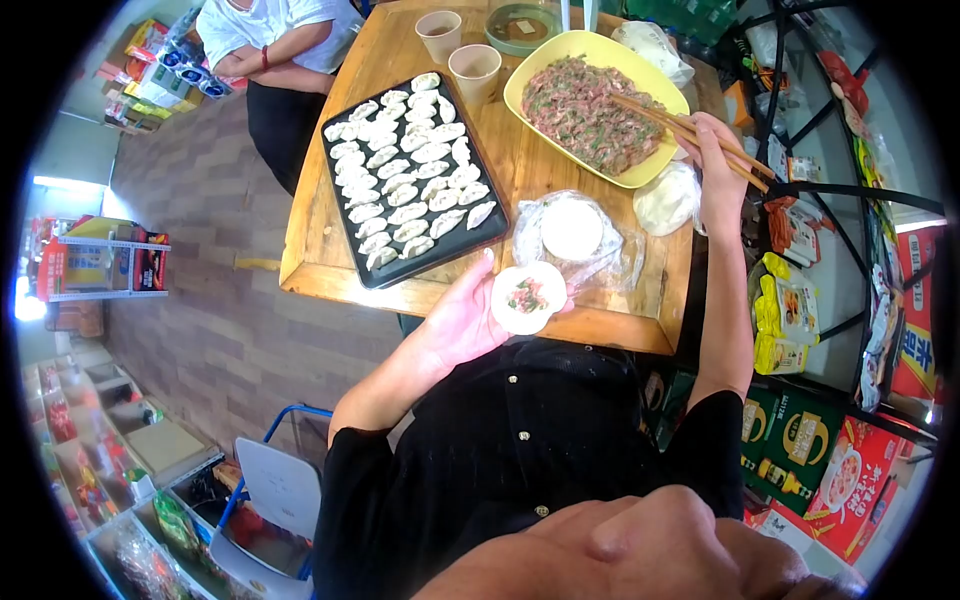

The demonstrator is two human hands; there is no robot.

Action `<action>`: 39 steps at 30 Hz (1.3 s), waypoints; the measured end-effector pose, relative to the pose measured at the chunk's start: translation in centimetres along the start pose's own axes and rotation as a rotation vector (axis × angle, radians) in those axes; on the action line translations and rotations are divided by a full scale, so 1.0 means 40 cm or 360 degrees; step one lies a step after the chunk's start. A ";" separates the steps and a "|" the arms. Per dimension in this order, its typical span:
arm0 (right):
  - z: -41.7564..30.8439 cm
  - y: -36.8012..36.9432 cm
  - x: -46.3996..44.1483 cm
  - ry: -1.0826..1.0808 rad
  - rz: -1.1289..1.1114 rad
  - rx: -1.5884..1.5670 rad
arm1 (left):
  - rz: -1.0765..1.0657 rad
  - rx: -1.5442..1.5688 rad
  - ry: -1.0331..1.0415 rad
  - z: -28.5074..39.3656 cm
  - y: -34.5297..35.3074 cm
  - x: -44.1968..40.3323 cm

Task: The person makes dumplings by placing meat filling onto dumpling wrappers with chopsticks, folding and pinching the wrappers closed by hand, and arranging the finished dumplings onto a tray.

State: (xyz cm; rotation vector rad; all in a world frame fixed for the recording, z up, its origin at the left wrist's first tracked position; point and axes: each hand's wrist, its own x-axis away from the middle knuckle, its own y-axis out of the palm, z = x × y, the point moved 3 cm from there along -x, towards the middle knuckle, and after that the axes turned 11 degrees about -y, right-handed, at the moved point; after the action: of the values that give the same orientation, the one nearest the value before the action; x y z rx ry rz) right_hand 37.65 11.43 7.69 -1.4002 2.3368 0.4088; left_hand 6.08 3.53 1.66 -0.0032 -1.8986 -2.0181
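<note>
On the palm and fingers of my left hand lies a round dough wrapper with a small heap of meat filling on it. My right hand grips wooden chopsticks, whose tips touch the minced meat with green bits in a yellow bowl. A stack of round wrappers sits on clear plastic near the table's front edge. To its left, a black tray carries rows of folded dumplings. A bagged pale dough piece lies below the bowl.
Two paper cups and a green-rimmed bowl of liquid stand at the back of the wooden table. A person with folded arms sits at the far left. Shelves with packages are at the right, a chair at lower left.
</note>
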 end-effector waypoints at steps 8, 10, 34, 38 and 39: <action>0.072 0.033 -0.026 0.0027 -0.0212 -0.0024 | -0.0006 -0.0022 -0.0007 -0.007 -0.006 -0.008; 0.054 0.038 -0.013 0.0043 -0.0205 -0.0021 | -0.0019 -0.0033 -0.0003 -0.009 -0.002 -0.008; 0.010 0.005 0.023 0.0119 0.0064 -0.0616 | -0.0032 -0.0136 0.0106 -0.017 0.020 0.018; -0.089 -0.036 0.106 0.0258 0.0010 -0.0815 | -0.0155 -0.0082 0.0156 0.020 0.055 0.025; -0.112 -0.048 0.130 0.0331 -0.0079 -0.0842 | -0.0052 -0.0116 0.0192 0.025 0.071 0.023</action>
State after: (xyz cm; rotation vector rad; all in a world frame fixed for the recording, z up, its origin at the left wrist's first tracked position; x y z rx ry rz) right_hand 36.32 4.57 9.12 -1.8039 2.4572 0.9628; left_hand 5.74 4.19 4.70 0.1284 -1.7621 -2.0587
